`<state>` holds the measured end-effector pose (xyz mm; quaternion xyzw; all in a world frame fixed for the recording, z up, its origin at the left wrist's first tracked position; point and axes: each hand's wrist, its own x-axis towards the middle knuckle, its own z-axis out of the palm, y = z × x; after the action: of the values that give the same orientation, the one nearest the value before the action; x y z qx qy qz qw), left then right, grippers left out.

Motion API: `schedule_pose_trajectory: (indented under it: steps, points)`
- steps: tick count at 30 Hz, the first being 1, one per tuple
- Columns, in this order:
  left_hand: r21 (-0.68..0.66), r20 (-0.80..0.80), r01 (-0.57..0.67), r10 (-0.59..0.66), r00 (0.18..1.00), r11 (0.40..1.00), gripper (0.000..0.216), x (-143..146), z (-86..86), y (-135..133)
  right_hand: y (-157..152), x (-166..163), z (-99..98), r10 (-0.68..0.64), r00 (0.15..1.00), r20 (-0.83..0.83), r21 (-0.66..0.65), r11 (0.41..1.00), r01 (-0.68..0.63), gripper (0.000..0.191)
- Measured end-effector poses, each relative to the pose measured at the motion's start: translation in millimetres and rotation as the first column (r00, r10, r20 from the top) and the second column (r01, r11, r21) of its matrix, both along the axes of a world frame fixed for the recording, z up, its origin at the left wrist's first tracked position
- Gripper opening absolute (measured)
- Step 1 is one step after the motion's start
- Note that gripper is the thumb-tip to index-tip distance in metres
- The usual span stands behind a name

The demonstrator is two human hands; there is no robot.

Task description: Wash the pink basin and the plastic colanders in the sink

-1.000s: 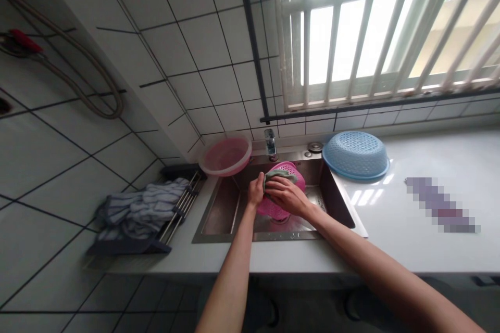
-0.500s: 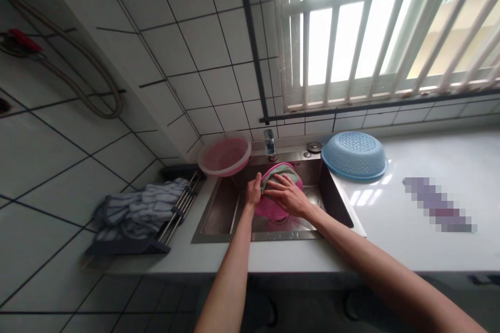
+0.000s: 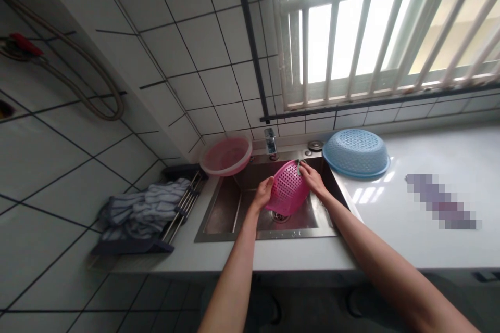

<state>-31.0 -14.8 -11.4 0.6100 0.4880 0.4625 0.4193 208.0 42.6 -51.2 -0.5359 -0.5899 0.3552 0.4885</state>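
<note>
A pink perforated plastic basket [image 3: 288, 190] is held tilted over the stainless-steel sink [image 3: 219, 207], its holed outer side facing me. My left hand [image 3: 264, 193] grips its left edge, thumb on top. At the basket's upper right rim, my right hand [image 3: 311, 177] is closed on a green cloth [image 3: 300, 167], pressing it to the rim. Most of the cloth is hidden behind the hand and rim. Below the basket, the round drain [image 3: 279, 217] shows in the sink floor.
A faucet [image 3: 270, 141] stands behind the sink. The pink basin [image 3: 226, 155] sits at its back left corner, an upturned blue basket [image 3: 356, 153] on the right counter. Striped cloth [image 3: 146, 203] lies on a rack at left. A blurred-out item [image 3: 443, 203] lies far right.
The pink basket has been turned so its outer side shows instead of its inside. My right hand and the cloth have moved from inside the basket to its upper right rim.
</note>
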Motion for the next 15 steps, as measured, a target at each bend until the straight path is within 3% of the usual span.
schedule_pose_trajectory:
  steps: [3, 6, 9, 12, 15]
  points:
    - [0.024, -0.127, 0.022, -0.019, 0.992, 0.999, 0.059, -6, -0.9, 3, -2, -2, -0.7, 0.072, 0.993, 0.097, 0.089, 0.993, -0.081, 0.05]
    - [0.112, -0.219, -0.13, 0.152, 0.964, 0.985, 0.036, -14, 4.3, 5, -10, -9, 1.6, 0.144, 0.966, 0.217, 0.173, 0.968, -0.183, 0.047]
    - [0.169, -0.262, -0.288, 0.325, 0.909, 0.942, 0.033, -12, 11.3, 3, -17, -22, 5.6, 0.162, 0.939, 0.304, 0.207, 0.951, -0.231, 0.048]
    - [0.062, -0.318, -0.373, 0.373, 0.872, 0.926, 0.039, -4, 15.3, 1, -26, -33, 12.4, 0.176, 0.912, 0.37, 0.257, 0.924, -0.283, 0.047]
    - [-0.11, -0.343, -0.438, 0.38, 0.859, 0.892, 0.063, 0, 16.6, 5, -41, -42, 24.9, 0.206, 0.863, 0.462, 0.332, 0.862, -0.384, 0.043]
